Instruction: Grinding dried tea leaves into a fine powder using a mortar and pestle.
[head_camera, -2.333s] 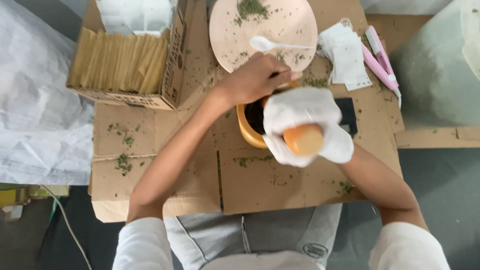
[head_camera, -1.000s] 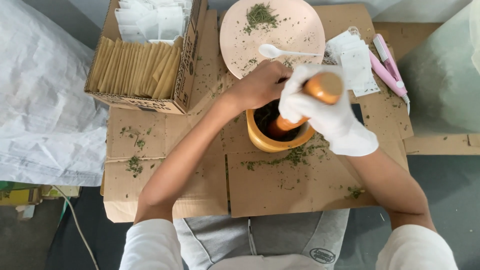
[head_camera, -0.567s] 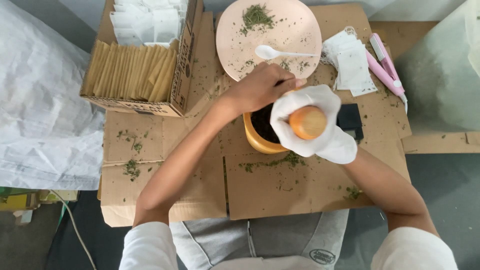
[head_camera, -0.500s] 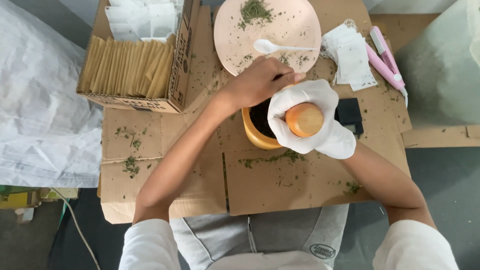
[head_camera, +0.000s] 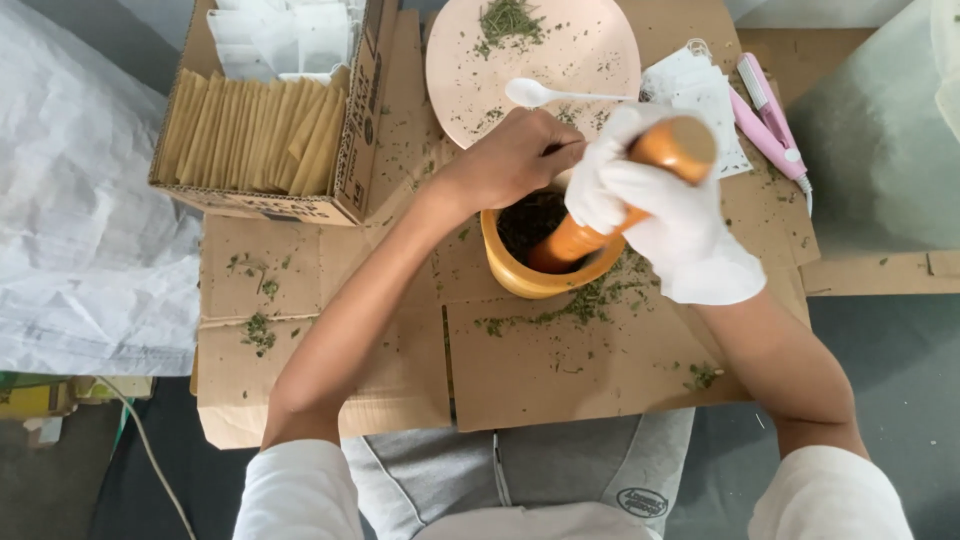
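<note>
The pestle has tilted; gloved right hand grips it.

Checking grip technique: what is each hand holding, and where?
Right hand grips the pestle around its upper shaft; left hand steadies the mortar at its far rim.

The left hand is bare, fingers curled, its forearm stretched forward across the lap. The right hand, in a white glove, is clenched in a fist.
</note>
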